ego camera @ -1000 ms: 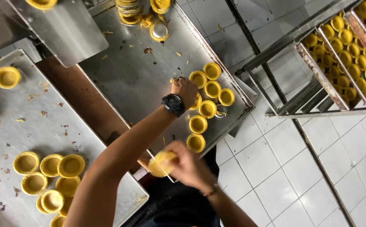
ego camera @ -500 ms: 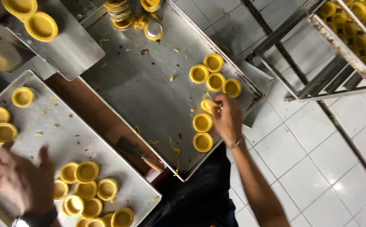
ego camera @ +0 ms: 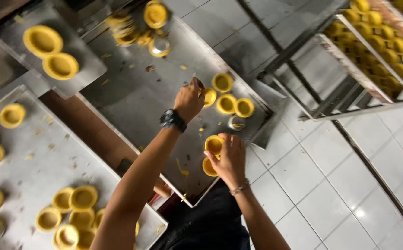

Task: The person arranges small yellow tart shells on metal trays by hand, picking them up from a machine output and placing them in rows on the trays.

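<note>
My left hand (ego camera: 190, 98), with a black watch on its wrist, reaches over the middle metal tray (ego camera: 136, 99). Its fingers are closed on a yellow tart shell (ego camera: 209, 96) at the left end of a row of shells (ego camera: 231, 103). Nearer the tray's front edge, my right hand (ego camera: 231, 159), a thin bracelet on its wrist, grips another yellow shell (ego camera: 214, 144). One more shell (ego camera: 208, 167) lies just below it, partly hidden by the hand. An empty metal tart mould (ego camera: 235, 123) sits between the two groups.
A second tray (ego camera: 30, 166) on the left holds several yellow shells (ego camera: 74, 213). Stacked shells and moulds (ego camera: 139, 25) sit at the far end. A rack (ego camera: 349, 83) on the right carries trays full of shells (ego camera: 391, 41). White floor tiles lie below.
My left hand has come from over the left tray to the row of shells on the middle tray. My right hand has drawn back toward the tray's front edge.
</note>
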